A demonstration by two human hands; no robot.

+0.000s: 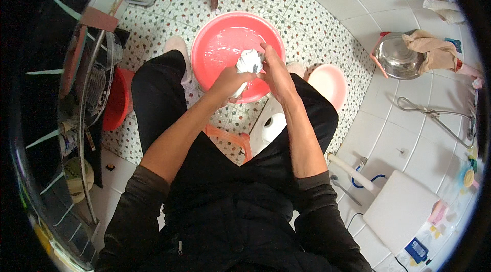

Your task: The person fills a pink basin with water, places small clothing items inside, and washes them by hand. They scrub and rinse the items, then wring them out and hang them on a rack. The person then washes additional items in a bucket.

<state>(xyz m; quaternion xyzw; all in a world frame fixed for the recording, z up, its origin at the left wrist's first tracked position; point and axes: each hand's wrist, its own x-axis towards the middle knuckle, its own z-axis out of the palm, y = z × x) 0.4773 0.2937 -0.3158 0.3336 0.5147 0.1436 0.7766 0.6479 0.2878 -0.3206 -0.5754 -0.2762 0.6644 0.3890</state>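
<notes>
A bunched white cloth [249, 61] with a small dark grey mark hangs above a round pink plastic basin [198, 57]. My left hand [226, 82] is wrapped around the cloth from the lower left, its thumb lying across the front. On the other side, my right hand [273, 70] holds the cloth's right edge, with one finger sticking out. Part of that grip is hidden behind the cloth. Shallow water [226, 47] glints in the basin, which stands on the floor between my feet.
Close by on the right stands a small pale pink basin [337, 84]. A red bucket [117, 99] and a rack with a metal rail [82, 110] are on the left. Below the large basin are an orange plastic stool [230, 136] and a white squat toilet [264, 134]. A metal basin [399, 55] hangs on the tiled wall.
</notes>
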